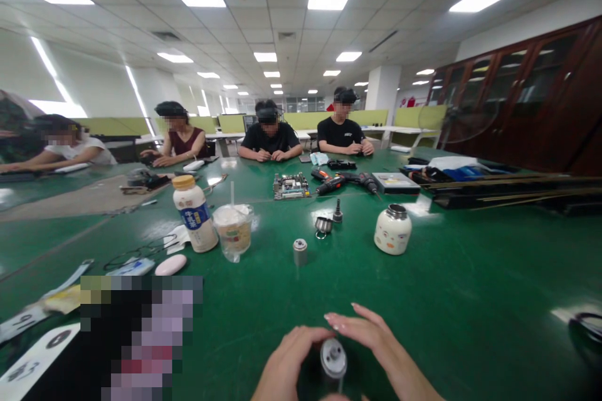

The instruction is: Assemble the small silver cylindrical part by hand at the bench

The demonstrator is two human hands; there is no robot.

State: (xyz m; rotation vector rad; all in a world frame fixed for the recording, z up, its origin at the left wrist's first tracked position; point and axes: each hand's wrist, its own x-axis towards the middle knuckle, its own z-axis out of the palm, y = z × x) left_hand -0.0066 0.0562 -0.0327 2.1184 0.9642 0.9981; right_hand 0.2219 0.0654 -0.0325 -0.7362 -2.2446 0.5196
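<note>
At the bottom of the head view, a small silver metal cylinder (333, 360) has a round end face with a short central pin, turned upward. My left hand (288, 363) curls around its left side, fingers behind it and a thumb tip low in front. My right hand (380, 344) is just to the right, fingers stretched out over the far side of the cylinder and holding nothing. Whether the right thumb touches it, I cannot tell. Farther forward, a similar metal cylinder (300, 252) stands upright on the green table (451, 301).
Beyond are a cream jar (393, 230), a metal cup-shaped piece (323, 225), a dark fitting (337, 210), a circuit board (291, 186) and power drills (345, 180). A bottle (195, 216) and drink cup (233, 230) stand left. Several people sit across the table.
</note>
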